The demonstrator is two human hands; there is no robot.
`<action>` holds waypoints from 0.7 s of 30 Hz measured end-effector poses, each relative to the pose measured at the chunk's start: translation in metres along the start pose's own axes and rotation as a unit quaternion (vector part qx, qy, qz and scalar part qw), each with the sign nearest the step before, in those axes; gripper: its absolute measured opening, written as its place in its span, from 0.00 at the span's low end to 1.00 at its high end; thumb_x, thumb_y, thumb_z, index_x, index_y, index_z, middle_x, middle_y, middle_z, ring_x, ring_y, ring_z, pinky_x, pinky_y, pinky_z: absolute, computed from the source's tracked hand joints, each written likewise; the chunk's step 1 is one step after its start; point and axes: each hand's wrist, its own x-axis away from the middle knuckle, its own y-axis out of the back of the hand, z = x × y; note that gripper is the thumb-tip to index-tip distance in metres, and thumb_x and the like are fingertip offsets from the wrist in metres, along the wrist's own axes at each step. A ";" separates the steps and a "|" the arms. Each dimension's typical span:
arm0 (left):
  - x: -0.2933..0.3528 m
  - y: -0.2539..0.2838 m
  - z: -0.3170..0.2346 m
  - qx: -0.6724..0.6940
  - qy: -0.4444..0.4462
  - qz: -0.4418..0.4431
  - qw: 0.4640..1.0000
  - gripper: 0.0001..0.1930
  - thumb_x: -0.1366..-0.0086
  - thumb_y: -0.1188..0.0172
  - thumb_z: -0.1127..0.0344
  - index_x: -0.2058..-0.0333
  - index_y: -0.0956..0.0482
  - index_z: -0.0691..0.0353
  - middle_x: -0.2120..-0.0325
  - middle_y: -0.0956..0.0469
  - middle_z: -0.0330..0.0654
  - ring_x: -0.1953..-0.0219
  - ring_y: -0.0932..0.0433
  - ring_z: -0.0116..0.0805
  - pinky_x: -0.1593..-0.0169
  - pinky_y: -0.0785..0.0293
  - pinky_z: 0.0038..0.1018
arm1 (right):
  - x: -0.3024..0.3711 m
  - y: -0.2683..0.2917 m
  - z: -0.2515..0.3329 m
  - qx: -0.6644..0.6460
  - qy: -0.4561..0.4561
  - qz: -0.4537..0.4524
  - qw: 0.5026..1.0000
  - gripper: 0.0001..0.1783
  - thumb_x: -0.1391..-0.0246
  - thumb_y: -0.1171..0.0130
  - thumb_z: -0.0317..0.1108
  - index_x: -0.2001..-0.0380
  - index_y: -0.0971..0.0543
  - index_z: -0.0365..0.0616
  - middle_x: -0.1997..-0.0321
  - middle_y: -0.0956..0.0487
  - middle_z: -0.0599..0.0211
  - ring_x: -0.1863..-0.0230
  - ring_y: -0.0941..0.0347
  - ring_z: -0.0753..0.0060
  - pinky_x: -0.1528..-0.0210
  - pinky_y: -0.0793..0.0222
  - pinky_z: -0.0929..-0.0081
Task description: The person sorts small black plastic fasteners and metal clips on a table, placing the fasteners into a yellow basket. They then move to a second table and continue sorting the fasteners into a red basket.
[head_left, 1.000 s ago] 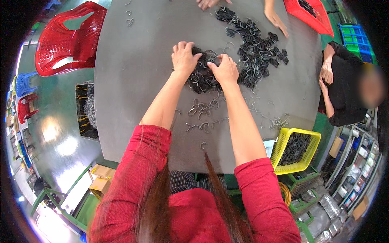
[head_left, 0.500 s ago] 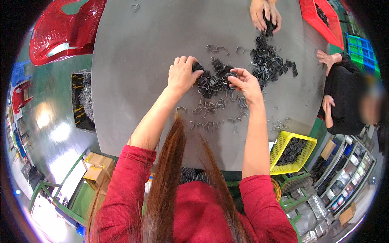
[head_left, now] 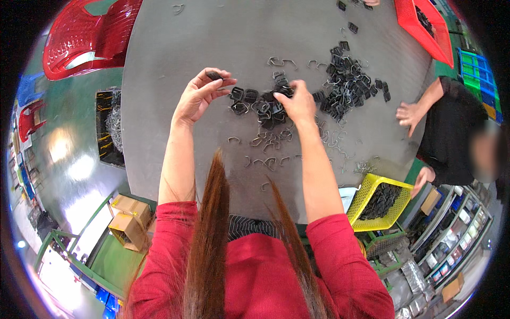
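Note:
My left hand (head_left: 195, 100) is raised over the table, left of a small pile of black buckles (head_left: 270, 112). A single dark buckle (head_left: 214, 75) sits between its thumb and fingers. At the pile's right side, my right hand (head_left: 300, 105) pinches black buckles, partly hidden under its fingers. A few buckles lie apart at the pile's left end. Bent metal wire rings (head_left: 271, 140) are scattered on the near side. Farther right spreads a larger heap of black buckles (head_left: 348, 82), with wire rings mixed in.
A yellow basket (head_left: 352, 212) of black parts stands at the grey table's (head_left: 175, 48) near right edge. A red basket (head_left: 406, 18) is at the far right corner. Beside the right edge, a co-worker's hand (head_left: 410, 116) reaches over the table. Another person's fingers (head_left: 372, 2) show at the top.
My left hand has moved left, away from the pile, with a buckle. My right hand has shifted left onto the pile. The far person's hands have drawn back; the right co-worker's hands have moved nearer.

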 end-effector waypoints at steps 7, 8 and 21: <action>-0.026 0.023 0.022 -0.163 0.037 -0.101 0.981 0.13 0.38 0.42 0.57 0.64 0.24 0.61 0.77 0.28 0.32 0.73 0.27 0.27 0.70 0.31 0.20 | -0.040 0.027 0.019 -0.122 0.018 0.061 0.990 0.14 0.56 0.35 0.39 0.70 0.19 0.40 0.76 0.22 0.68 0.71 0.29 0.78 0.65 0.34 0.77; -0.033 0.011 0.029 -0.316 0.011 -0.172 0.933 0.14 0.39 0.41 0.55 0.63 0.24 0.60 0.79 0.29 0.31 0.75 0.29 0.26 0.71 0.32 0.21 | -0.041 0.036 0.011 -0.196 -0.042 0.110 0.974 0.14 0.55 0.36 0.39 0.70 0.19 0.40 0.76 0.21 0.68 0.71 0.28 0.77 0.64 0.33 0.76; -0.107 -0.027 0.034 -0.690 -0.085 -0.160 0.701 0.16 0.46 0.36 0.57 0.61 0.24 0.59 0.71 0.23 0.40 0.65 0.22 0.40 0.63 0.27 0.33 | -0.043 0.016 0.028 0.086 -0.018 -0.016 0.996 0.26 0.61 0.34 0.52 0.62 0.23 0.47 0.63 0.20 0.54 0.58 0.24 0.54 0.57 0.30 0.61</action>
